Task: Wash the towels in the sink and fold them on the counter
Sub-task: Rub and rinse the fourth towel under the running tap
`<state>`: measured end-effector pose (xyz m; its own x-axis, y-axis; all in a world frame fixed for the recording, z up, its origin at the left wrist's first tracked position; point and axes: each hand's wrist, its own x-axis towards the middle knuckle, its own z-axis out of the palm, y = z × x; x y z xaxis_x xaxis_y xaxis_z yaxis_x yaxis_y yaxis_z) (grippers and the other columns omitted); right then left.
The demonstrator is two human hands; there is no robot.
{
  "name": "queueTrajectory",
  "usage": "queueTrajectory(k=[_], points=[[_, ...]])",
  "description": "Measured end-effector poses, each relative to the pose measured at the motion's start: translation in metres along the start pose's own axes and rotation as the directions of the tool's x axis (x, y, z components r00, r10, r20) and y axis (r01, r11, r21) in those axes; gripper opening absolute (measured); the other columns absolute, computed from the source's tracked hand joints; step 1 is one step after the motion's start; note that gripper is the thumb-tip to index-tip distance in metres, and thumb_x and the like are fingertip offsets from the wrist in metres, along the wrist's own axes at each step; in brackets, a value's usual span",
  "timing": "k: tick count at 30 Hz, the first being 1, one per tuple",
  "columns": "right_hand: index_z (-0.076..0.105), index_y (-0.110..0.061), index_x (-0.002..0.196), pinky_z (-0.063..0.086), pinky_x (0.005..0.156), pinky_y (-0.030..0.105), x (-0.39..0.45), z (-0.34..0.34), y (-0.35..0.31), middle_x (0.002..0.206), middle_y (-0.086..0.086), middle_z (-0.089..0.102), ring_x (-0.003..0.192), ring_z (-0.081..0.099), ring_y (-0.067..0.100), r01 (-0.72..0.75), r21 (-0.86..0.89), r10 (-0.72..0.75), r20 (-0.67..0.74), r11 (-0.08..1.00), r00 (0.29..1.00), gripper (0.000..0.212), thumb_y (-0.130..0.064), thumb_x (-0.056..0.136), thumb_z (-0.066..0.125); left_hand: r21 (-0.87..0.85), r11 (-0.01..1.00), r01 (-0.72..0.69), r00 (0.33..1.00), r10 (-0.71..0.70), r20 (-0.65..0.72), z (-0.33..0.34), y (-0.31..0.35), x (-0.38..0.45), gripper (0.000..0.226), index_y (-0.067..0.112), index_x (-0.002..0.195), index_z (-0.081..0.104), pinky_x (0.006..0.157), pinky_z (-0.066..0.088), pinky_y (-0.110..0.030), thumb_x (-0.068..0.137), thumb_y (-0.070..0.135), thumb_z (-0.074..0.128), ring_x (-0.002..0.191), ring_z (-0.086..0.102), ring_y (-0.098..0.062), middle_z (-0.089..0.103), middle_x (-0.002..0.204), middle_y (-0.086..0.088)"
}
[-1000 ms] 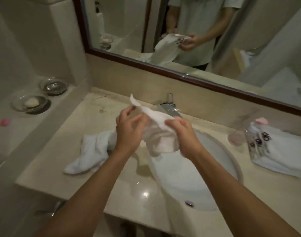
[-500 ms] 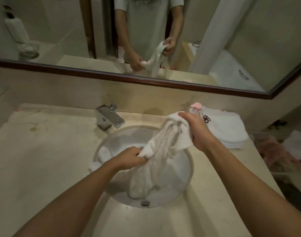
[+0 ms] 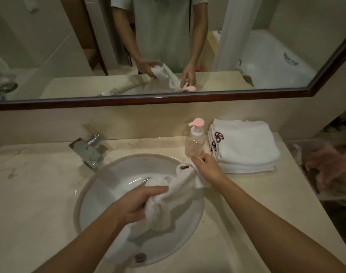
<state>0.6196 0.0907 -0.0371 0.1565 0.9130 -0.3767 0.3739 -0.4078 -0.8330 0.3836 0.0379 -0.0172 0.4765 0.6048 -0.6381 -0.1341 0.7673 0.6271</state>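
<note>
A white towel (image 3: 174, 201) with a dark red embroidered mark hangs over the round white sink (image 3: 93, 194). My left hand (image 3: 136, 203) grips its bunched middle inside the basin. My right hand (image 3: 206, 167) holds the towel's upper end at the sink's right rim, close to a clear pump bottle (image 3: 194, 140) with a pink top. The towel's lower part droops into the bowl toward the drain (image 3: 140, 257). A stack of folded white towels (image 3: 245, 146) lies on the counter (image 3: 34, 194) at the right.
A chrome faucet (image 3: 88, 148) stands behind the sink at the left. A mirror (image 3: 168, 46) spans the wall above. A clear bin (image 3: 325, 170) with pinkish cloth sits past the counter's right end.
The view swung right from the counter's left part to the sink. Both hands lowered the towel into the basin, and my right hand moved down to the rim beside the pump bottle.
</note>
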Motion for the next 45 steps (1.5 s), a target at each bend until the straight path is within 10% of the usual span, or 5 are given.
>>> queueTrajectory(k=[4,7,20,38,45], points=[[0.055,-0.014,0.128,0.046,0.097,0.038,0.006,-0.010,0.003,0.116,0.000,0.061,0.110,0.059,0.021,0.099,-0.166,-0.087,0.081,0.981,0.993,0.036,-0.036,0.099,0.058,-0.201,0.945,-0.257,0.951,0.210,-0.228,0.024,0.009,0.032,0.044,-0.003,0.129,0.059,0.100,0.048,-0.044,0.098,0.028,0.058,0.111,0.064,-0.034,0.064,0.124,-0.026],[0.063,-0.010,0.116,0.050,0.091,0.044,0.008,-0.025,-0.012,0.111,0.006,0.063,0.102,0.061,0.023,0.331,-0.222,-0.367,-0.147,0.917,0.919,0.022,-0.021,0.098,0.057,-0.353,0.904,-0.239,0.958,0.159,-0.241,0.038,0.024,0.053,0.049,-0.001,0.134,0.055,0.112,0.039,-0.049,0.102,0.034,0.047,0.122,0.059,-0.035,0.063,0.128,-0.024],[0.061,-0.006,0.130,0.042,0.098,0.030,0.042,-0.028,-0.032,0.140,0.010,0.058,0.132,0.046,0.018,0.546,-0.643,-0.761,-0.091,0.538,0.643,0.048,-0.001,0.082,0.058,-0.313,0.896,-0.313,0.937,0.239,-0.254,0.072,0.113,0.112,0.047,-0.002,0.138,0.044,0.108,0.043,-0.053,0.093,0.006,0.046,0.116,0.062,-0.039,0.061,0.126,-0.028],[0.058,-0.008,0.139,0.051,0.095,0.040,0.048,-0.030,-0.022,0.146,0.008,0.055,0.134,0.053,0.022,0.498,-0.688,-0.726,-0.060,0.527,0.685,0.059,0.000,0.081,0.066,-0.301,0.910,-0.283,0.938,0.198,-0.283,0.076,0.106,0.129,0.039,-0.004,0.131,0.052,0.106,0.045,-0.051,0.095,0.009,0.043,0.111,0.066,-0.037,0.067,0.118,-0.026],[0.039,-0.016,0.153,0.031,0.117,0.035,0.036,-0.039,-0.037,0.161,-0.001,0.033,0.148,0.030,0.014,0.497,-0.570,-0.614,-0.018,0.655,0.789,0.057,-0.009,0.097,0.049,-0.335,0.896,-0.292,0.940,0.203,-0.276,0.076,0.101,0.109,0.035,-0.004,0.129,0.053,0.106,0.046,-0.049,0.098,0.010,0.045,0.112,0.065,-0.035,0.067,0.119,-0.024]])
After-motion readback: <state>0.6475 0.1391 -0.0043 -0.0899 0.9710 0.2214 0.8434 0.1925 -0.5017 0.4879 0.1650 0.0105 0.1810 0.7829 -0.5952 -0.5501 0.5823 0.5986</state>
